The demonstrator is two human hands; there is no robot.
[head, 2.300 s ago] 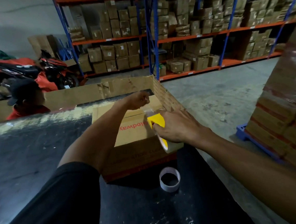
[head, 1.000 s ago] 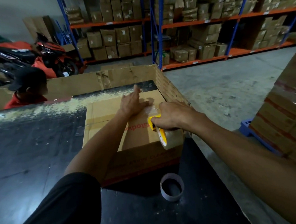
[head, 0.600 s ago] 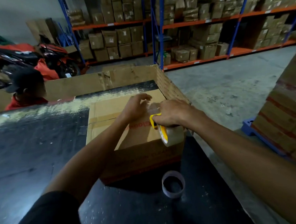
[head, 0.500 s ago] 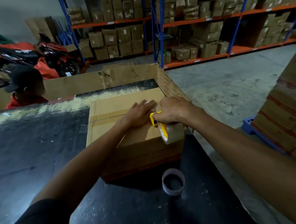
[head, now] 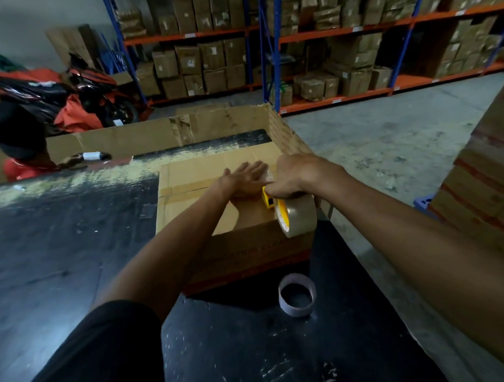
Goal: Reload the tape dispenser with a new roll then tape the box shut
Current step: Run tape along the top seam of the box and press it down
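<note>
Step in hand: taping the box shut. The reload appears complete, since the tape dispenser [head: 270, 200] carries a full tape roll [head: 297, 217] and an empty core [head: 297, 298] stands on the counter [head: 73, 258] just in front of the box.

Location: the box [head: 216, 198] sits on the counter toward its right edge, flaps closed. A tape strip [head: 186, 190] already crosses the top from the left side.

Right hand [head: 293, 175]: fingers clamped around the yellow dispenser, which rests on the box top near its front right corner. The roll overhangs the front edge.

Left hand [head: 246, 179]: laid flat on the box top, fingers together and extended, just beside the dispenser. It appears to press the tape end down; the tape under the palm is not visible.

Next move, as judged: keep the left palm pressing as an anchor, then draw the dispenser toward the front edge and down the front face, with the tape taut. Sever the tape on the cutter, whose blade is not visible here
</note>
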